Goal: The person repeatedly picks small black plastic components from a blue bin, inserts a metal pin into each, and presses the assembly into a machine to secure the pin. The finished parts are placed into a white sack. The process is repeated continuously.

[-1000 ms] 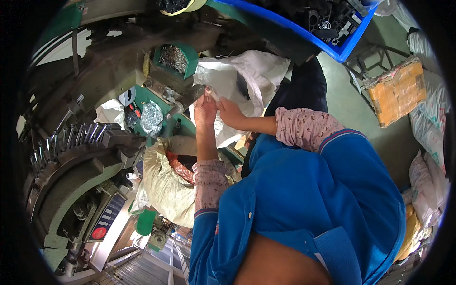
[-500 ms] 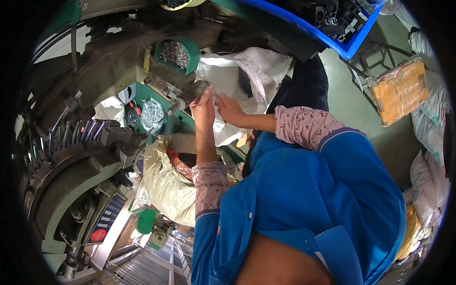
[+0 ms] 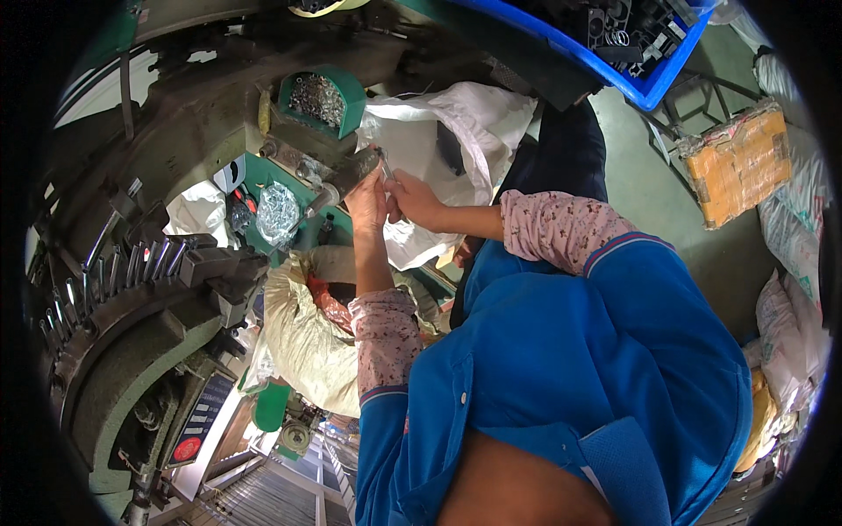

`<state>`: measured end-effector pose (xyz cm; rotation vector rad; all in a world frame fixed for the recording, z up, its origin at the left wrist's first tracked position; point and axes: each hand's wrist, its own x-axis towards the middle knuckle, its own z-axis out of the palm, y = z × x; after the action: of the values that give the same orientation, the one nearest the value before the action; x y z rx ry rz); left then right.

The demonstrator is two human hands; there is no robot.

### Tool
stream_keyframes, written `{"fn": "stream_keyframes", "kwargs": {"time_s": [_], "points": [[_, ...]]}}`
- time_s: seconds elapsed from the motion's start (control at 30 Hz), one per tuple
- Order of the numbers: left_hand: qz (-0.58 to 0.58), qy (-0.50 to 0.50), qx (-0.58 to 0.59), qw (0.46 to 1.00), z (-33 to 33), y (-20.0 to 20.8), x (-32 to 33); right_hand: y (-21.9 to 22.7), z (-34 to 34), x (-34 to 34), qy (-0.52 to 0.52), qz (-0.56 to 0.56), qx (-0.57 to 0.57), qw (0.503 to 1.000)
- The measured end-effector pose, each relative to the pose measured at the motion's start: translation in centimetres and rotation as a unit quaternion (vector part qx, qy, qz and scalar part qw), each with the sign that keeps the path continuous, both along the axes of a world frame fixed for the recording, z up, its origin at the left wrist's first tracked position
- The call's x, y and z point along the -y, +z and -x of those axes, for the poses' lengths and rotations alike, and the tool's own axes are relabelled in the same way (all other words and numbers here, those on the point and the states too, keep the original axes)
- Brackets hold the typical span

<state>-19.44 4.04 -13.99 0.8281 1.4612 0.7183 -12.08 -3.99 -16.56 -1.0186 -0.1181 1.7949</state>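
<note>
Slim piece (image 3: 386,167): at the fingertips of both hands, by the blunt end of a dark machine arm (image 3: 358,171), which lies at 10 o'clock.
Right hand (image 3: 416,201): fingers clamped on the piece, reaching in from 4 o'clock.
Left hand (image 3: 367,205): fingers bent beside the piece; cannot tell whether they grip it.
Green bin (image 3: 352,107): at 11 o'clock, filled with small metal parts (image 3: 317,98).
White bag (image 3: 488,122): at 2 o'clock, open.
Cream sack (image 3: 303,368): at 7 o'clock, near the left forearm.
</note>
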Motion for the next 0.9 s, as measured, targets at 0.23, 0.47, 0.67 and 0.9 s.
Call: {"fn": "stream_keyframes", "kwargs": {"time_s": [0.23,0.47,0.67,0.9], "points": [[0.085,-0.075,0.06,0.992,1.7,0.2,-0.8,0.3,0.0,-0.7,0.036,0.005,0.072,0.997],[0.055,-0.035,0.043,0.997,3.0,-2.2,-0.9,0.9,-1.3,-0.4,0.045,-0.012,0.056,0.997],[0.008,-0.01,0.079,0.997,0.9,-0.7,-0.8,-0.7,-2.1,-0.7,0.094,-0.034,0.097,0.99],[0.006,-0.014,0.092,0.996,1.1,-0.9,-0.7,-2.0,-7.5,-2.6,0.291,-0.08,0.107,0.947]]}}
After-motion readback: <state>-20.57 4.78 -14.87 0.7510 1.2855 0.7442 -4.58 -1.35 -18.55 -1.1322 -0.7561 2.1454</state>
